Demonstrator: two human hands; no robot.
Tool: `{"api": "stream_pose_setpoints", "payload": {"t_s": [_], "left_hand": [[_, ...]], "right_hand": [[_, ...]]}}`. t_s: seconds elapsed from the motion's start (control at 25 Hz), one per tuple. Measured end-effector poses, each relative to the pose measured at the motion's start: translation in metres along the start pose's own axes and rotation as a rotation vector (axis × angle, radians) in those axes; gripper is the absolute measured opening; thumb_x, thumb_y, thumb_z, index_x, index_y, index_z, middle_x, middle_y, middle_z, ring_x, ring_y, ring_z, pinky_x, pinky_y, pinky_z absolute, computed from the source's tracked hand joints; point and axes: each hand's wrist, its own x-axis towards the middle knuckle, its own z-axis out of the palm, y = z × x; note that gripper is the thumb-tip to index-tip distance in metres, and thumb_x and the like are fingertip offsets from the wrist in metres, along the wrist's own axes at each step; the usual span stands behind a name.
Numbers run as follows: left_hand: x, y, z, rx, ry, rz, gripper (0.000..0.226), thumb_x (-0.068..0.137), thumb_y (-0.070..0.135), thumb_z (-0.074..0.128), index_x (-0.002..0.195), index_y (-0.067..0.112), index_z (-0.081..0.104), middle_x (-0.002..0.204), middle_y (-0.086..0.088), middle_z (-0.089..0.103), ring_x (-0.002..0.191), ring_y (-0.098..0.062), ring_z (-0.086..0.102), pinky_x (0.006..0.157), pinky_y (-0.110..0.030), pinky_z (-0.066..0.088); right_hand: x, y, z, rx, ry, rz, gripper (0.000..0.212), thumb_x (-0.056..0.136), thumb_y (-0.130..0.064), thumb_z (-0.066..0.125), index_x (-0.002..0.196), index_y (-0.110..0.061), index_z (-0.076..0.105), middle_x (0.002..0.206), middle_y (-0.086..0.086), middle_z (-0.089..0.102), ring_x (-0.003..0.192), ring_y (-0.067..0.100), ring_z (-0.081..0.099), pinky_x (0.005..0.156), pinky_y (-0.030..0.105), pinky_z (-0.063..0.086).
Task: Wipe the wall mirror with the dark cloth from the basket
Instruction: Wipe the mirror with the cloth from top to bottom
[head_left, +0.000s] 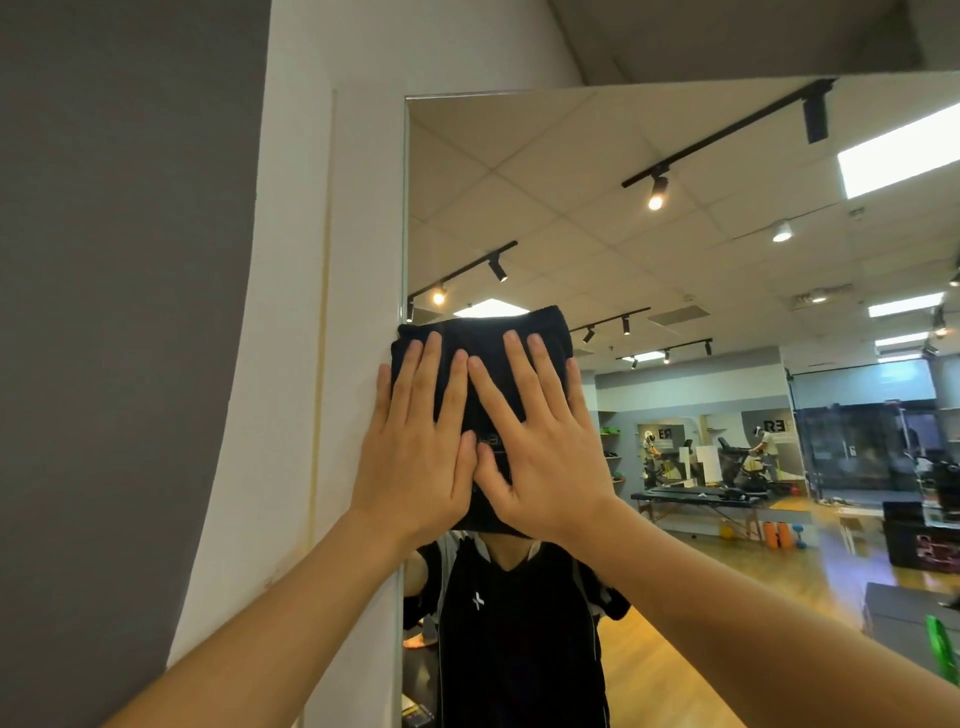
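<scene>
A folded dark cloth (483, 338) lies flat against the wall mirror (675, 312), at the mirror's left edge. My left hand (415, 441) presses on the cloth's left half with straight, spread fingers, its little finger over the white wall beside the frame. Touching it on the right, my right hand (540, 441) presses flat on the other half of the cloth. The basket is out of sight. Below the cloth the mirror reflects a person in a black top.
A white wall strip (353, 260) borders the mirror on the left, with a dark grey wall (114, 312) beyond it. The mirror reflects a room with ceiling spotlights, a massage table and a wooden floor.
</scene>
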Motion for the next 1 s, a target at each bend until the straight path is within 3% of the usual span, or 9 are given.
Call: {"api": "stream_pose_setpoints", "payload": {"t_s": [0.48, 0.72, 1.0], "left_hand": [[0.153, -0.044, -0.020, 0.039, 0.075, -0.009, 0.071, 0.098, 0.042, 0.013, 0.162, 0.011, 0.015, 0.168, -0.017, 0.013, 0.157, -0.031, 0.009, 0.128, -0.049, 0.001], [0.235, -0.066, -0.036, 0.052, 0.083, -0.022, 0.061, 0.107, 0.035, 0.025, 0.162, 0.011, 0.013, 0.169, -0.015, 0.012, 0.157, -0.030, 0.007, 0.128, -0.049, -0.001], [0.298, -0.081, -0.046, 0.065, 0.108, -0.016, 0.057, 0.107, 0.032, 0.026, 0.159, 0.010, 0.020, 0.164, -0.016, 0.024, 0.153, -0.031, 0.018, 0.127, -0.052, 0.001]], "right_hand": [[0.153, 0.055, -0.019, -0.032, 0.024, 0.001, 0.073, 0.098, -0.054, 0.026, 0.166, -0.031, 0.015, 0.174, 0.009, 0.010, 0.161, 0.028, 0.000, 0.130, 0.054, 0.003], [0.237, 0.082, -0.033, -0.031, 0.033, -0.013, 0.075, 0.094, -0.059, 0.020, 0.165, -0.034, 0.017, 0.173, 0.008, 0.014, 0.161, 0.027, 0.003, 0.131, 0.051, 0.002], [0.299, 0.103, -0.044, -0.036, 0.065, -0.014, 0.077, 0.091, -0.062, 0.019, 0.163, -0.033, 0.027, 0.168, 0.007, 0.028, 0.158, 0.027, 0.016, 0.129, 0.051, 0.011]]}}
